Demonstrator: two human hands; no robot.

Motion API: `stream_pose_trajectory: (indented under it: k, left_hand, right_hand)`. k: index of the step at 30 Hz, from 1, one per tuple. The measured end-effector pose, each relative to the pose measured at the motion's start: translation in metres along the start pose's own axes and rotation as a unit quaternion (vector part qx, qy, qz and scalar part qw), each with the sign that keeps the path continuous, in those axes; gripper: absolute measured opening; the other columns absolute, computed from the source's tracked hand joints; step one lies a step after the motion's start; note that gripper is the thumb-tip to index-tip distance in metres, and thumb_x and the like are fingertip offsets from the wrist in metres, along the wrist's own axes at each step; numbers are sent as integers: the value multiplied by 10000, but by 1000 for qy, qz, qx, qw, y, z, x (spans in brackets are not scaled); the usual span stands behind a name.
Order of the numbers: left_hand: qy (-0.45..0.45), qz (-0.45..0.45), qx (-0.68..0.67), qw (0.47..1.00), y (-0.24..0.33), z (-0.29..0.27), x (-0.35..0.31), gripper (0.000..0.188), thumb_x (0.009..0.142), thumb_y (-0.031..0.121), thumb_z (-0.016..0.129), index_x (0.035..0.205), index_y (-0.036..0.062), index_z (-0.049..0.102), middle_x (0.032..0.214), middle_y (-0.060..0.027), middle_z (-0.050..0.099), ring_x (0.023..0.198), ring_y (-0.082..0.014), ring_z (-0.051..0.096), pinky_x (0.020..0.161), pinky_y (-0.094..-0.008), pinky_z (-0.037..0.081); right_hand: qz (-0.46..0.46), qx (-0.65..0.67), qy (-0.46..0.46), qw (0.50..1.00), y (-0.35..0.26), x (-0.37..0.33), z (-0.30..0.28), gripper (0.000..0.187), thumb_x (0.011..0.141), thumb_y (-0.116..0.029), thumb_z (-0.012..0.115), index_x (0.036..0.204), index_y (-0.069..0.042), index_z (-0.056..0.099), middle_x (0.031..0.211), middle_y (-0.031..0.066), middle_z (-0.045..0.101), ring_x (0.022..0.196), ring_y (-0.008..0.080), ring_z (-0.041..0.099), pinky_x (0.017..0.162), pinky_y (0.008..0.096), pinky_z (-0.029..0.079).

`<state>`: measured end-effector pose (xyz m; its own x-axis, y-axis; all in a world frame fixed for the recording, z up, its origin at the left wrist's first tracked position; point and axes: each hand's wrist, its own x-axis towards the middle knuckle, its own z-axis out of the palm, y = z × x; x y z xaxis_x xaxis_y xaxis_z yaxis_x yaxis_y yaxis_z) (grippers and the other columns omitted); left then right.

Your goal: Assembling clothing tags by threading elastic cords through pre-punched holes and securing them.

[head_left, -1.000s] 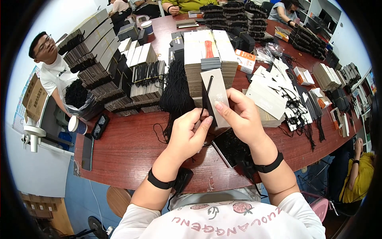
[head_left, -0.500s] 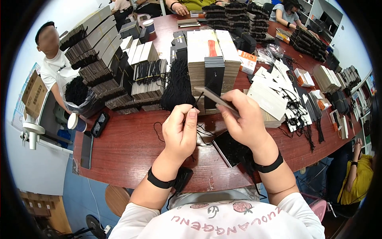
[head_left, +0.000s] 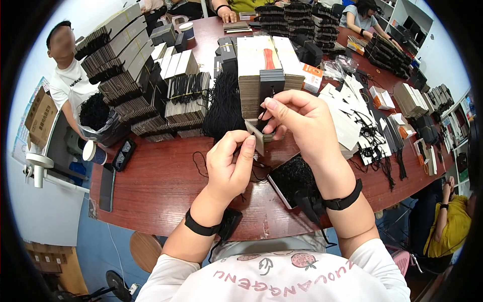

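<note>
My left hand (head_left: 229,163) is closed in a pinch, thumb against its forefinger, at the lower edge of a small grey-beige cardboard tag (head_left: 257,138). Above and to the right of it, my right hand (head_left: 307,123) pinches a thin black cord (head_left: 263,115) between thumb and forefinger; its other fingers curl behind, near the tag. Just beyond stands a tall stack of grey boards (head_left: 250,95) with a pile of dark tags (head_left: 272,76) against its front. A hanging bundle of black cords (head_left: 222,113) lies left of the stack.
Banded tag stacks (head_left: 128,85) rise at the left. A tray of black bits (head_left: 294,178) sits below my right hand. Loose white cards with cords (head_left: 370,136) spread at the right. A phone (head_left: 107,189), a black case (head_left: 124,155) and a paper cup (head_left: 94,152) stand left. Other people sit around the table.
My right hand has let go of the tag's flat side, risen and turned, and now pinches the cord. The tag has dropped lower and tilted upright beside my left fingertips. My left hand barely moved.
</note>
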<state>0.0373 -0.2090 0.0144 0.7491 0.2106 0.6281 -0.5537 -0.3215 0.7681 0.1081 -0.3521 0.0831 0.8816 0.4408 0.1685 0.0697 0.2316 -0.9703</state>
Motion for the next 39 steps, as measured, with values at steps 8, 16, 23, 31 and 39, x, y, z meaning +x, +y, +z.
stream_pose_trajectory:
  k: [8, 16, 23, 31, 39]
  left_hand:
    - [-23, -3, -34, 999, 3, 2, 4, 63, 888, 43, 571, 889, -18, 587, 742, -56, 592, 622, -98, 523, 581, -218, 431]
    - [-85, -47, -40, 994, 6, 4, 2, 90, 912, 62, 541, 945, -7, 588, 742, -69, 596, 636, -114, 540, 590, -232, 437]
    - [-101, -76, -46, 991, 9, 5, 3, 119, 933, 69, 507, 946, -10, 595, 704, -50, 568, 609, -100, 519, 567, -234, 429]
    - [-73, -124, -59, 988, 12, 5, 5, 101, 922, 60, 524, 930, -11, 595, 682, -31, 586, 599, -72, 530, 558, -212, 424]
    - [-13, -3, 50, 999, 9, 5, 10, 73, 809, 59, 671, 824, 12, 618, 741, -66, 609, 660, -133, 565, 607, -250, 453]
  right_hand:
    - [37, 142, -35, 988, -7, -2, -3, 155, 847, -135, 620, 759, -16, 577, 570, -19, 502, 414, 38, 396, 379, 195, 287]
    - [187, 261, -90, 943, -14, 0, -8, 222, 891, -187, 574, 980, 15, 601, 493, -43, 389, 340, 51, 312, 351, 202, 229]
    - [29, 337, -128, 932, -12, -2, -23, 281, 857, -72, 533, 1109, 43, 581, 599, 12, 507, 423, 71, 383, 392, 205, 300]
    - [-92, 317, -22, 944, 36, -13, -59, 222, 889, -40, 566, 1103, 4, 605, 988, 140, 639, 585, 128, 501, 486, 208, 391]
    - [-33, 284, -28, 958, 48, -20, -56, 241, 868, -45, 603, 1101, 16, 606, 1007, 172, 659, 560, 117, 592, 440, 180, 431]
